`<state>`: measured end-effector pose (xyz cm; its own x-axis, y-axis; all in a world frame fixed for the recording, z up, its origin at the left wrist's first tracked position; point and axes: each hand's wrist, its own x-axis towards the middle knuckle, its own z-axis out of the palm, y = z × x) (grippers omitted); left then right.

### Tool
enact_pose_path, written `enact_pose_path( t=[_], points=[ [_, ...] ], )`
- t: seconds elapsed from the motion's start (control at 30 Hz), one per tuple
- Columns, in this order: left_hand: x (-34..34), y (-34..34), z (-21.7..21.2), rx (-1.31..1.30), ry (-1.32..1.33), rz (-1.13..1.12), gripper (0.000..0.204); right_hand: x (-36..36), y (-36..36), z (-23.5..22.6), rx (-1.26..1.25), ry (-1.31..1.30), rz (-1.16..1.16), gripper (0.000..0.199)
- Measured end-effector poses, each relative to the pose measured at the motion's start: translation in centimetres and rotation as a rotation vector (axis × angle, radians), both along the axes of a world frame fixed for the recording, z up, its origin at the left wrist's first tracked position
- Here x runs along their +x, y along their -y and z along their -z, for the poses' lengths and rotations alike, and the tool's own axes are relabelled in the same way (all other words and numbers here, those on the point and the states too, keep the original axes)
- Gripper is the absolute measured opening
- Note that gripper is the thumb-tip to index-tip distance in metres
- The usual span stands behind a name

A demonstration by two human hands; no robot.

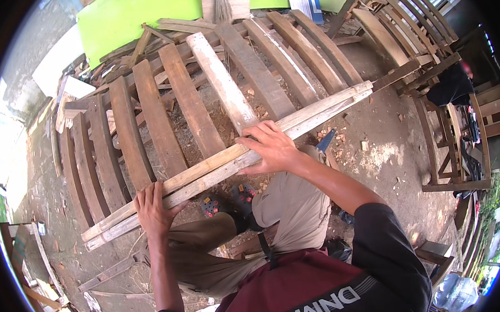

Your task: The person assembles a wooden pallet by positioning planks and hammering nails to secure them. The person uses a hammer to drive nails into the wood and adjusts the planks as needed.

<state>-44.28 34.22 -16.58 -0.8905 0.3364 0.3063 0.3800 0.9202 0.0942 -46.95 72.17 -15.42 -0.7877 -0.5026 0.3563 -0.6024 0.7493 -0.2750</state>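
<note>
Two long narrow wooden battens lie side by side in front of me, slanting from lower left to upper right. One batten [205, 161] is brownish; the nearer batten [200, 185] is whitish and worn. Near their left end, my left hand [155, 209] is closed over both, thumb on the near side. My right hand [269, 148] grips them right of the middle, its fingers over the top. Just beyond is a row of spaced brown wooden slats [160, 124] on a frame. A whitish slat [220, 78] in that row ends close to my right hand.
My knees and dark sandals [210, 206] are under the battens. A blue tapered object [326, 140] lies right of my right hand. Wooden frames [452, 140] stand at the right, near a clear plastic jug [456, 292]. A brush [223, 7] is at the back by a green panel [124, 24].
</note>
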Motion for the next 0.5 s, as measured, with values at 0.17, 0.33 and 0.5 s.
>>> enact_pose_path(
  t=[0.17, 0.33, 0.5],
  points=[
    [-0.1, 0.0, -0.4, 0.052, -0.017, 0.007, 0.088, 0.2, -0.8, 0.1, -0.182, 0.013, 0.136, 0.053],
    [0.1, -0.2, -0.6, 0.083, -0.02, -0.008, 0.088, 1.2, -4.7, -0.7, -0.224, -0.142, 0.484, 0.038],
    [0.4, 0.0, -0.9, 0.114, 0.007, -0.013, 0.087, 2.7, -10.6, -0.7, -0.291, -0.038, 0.639, 0.044]
  ],
)
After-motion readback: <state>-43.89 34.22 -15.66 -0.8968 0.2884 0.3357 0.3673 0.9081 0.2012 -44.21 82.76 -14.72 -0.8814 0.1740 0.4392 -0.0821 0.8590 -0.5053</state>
